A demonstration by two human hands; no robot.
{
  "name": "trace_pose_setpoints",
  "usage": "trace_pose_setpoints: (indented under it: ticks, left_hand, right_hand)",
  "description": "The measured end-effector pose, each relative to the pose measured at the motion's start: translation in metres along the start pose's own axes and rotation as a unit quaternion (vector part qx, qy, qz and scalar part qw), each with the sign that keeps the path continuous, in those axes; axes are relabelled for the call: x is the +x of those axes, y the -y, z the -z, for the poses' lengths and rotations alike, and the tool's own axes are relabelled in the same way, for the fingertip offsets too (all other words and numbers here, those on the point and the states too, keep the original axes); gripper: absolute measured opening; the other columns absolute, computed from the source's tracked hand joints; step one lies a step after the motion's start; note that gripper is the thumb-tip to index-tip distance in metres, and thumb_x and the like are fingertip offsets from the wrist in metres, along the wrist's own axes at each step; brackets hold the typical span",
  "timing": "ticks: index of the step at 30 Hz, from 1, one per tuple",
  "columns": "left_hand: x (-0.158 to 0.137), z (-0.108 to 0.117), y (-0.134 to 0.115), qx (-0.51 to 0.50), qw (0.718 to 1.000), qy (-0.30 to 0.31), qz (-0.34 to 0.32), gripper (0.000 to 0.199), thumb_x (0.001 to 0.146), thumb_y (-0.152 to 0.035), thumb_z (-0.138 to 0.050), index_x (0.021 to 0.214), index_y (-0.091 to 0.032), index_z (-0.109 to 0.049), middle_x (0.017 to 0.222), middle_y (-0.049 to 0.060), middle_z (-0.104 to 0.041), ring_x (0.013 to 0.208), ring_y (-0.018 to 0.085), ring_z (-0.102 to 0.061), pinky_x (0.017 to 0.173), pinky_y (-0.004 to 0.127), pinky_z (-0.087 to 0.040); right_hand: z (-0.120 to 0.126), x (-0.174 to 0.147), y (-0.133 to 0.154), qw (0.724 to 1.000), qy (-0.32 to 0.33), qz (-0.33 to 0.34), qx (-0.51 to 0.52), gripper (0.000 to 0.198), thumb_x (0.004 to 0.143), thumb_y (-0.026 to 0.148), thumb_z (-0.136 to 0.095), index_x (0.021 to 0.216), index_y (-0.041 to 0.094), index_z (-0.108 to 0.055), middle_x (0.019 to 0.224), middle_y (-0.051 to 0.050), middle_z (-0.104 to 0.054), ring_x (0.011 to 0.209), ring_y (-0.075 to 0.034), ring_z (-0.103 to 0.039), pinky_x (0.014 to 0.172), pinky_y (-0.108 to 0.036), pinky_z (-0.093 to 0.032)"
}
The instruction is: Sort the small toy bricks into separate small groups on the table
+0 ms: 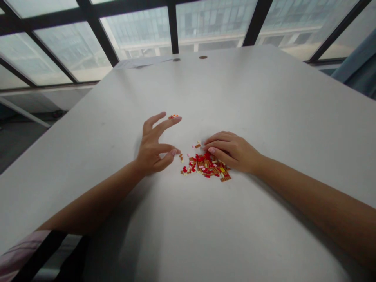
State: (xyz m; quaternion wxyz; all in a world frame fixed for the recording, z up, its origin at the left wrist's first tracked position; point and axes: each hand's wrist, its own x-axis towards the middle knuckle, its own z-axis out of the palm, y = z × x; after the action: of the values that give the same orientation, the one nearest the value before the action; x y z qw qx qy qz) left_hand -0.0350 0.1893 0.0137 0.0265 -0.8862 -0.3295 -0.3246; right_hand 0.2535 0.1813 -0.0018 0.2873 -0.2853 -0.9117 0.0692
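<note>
A loose pile of small building bricks (207,165), mostly red and brown with some pink, cream and yellow, lies on the white table (188,223). At its left, my left hand (154,147) has thumb and index finger pinched together, the other fingers spread apart. Whatever the pinch may hold is too small to make out. Just beside those fingertips are a few brown and cream bricks (181,157). My right hand (232,150) rests palm down at the pile's upper right edge, fingers stretched out loosely and partly covering bricks.
A small cluster of orange and red bricks (173,116) sits beyond my left fingers. One brown brick (197,145) lies apart above the pile. White sheets (141,62) and a round cable hole (203,57) are at the table's far edge, before the windows.
</note>
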Motion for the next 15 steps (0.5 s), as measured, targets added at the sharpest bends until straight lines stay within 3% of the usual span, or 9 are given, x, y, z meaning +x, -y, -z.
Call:
trace_pose_setpoints:
  ticks: [5,9,15]
  left_hand:
    - [-0.0002,-0.0022,0.001,-0.017,0.999,-0.021,-0.046,0.043,0.094,-0.042,-0.049,0.063,-0.031,-0.076,0.15,-0.007,-0.055,0.146,0.031,-0.033,0.121,0.057,-0.028]
    - [-0.0005,-0.0059,0.0019,-0.01,0.999,0.005,-0.033,0.035,0.09,-0.039,-0.053,0.068,-0.033,-0.079,0.151,-0.008,-0.054,0.147,0.031,-0.031,0.121,0.057,-0.028]
    - [-0.0022,-0.0084,-0.002,-0.047,0.997,0.041,-0.045,0.032,0.091,-0.044,-0.053,0.075,-0.035,-0.08,0.155,-0.008,-0.05,0.148,0.031,-0.03,0.119,0.054,-0.033]
  right_hand:
    - [0.0004,0.0005,0.0022,0.999,-0.038,0.023,-0.01,0.038,0.105,0.03,-0.042,0.091,0.016,-0.075,0.095,-0.011,-0.077,0.088,-0.021,-0.07,0.08,-0.036,-0.055]
    - [0.0004,0.0005,0.0038,0.998,-0.059,0.034,-0.012,0.037,0.104,0.027,-0.043,0.088,0.016,-0.074,0.092,-0.011,-0.077,0.085,-0.02,-0.07,0.079,-0.035,-0.055]
    - [0.0011,-0.0009,0.004,0.998,-0.063,-0.004,0.003,0.037,0.104,0.03,-0.042,0.086,0.02,-0.073,0.088,-0.009,-0.077,0.082,-0.02,-0.069,0.078,-0.036,-0.055]
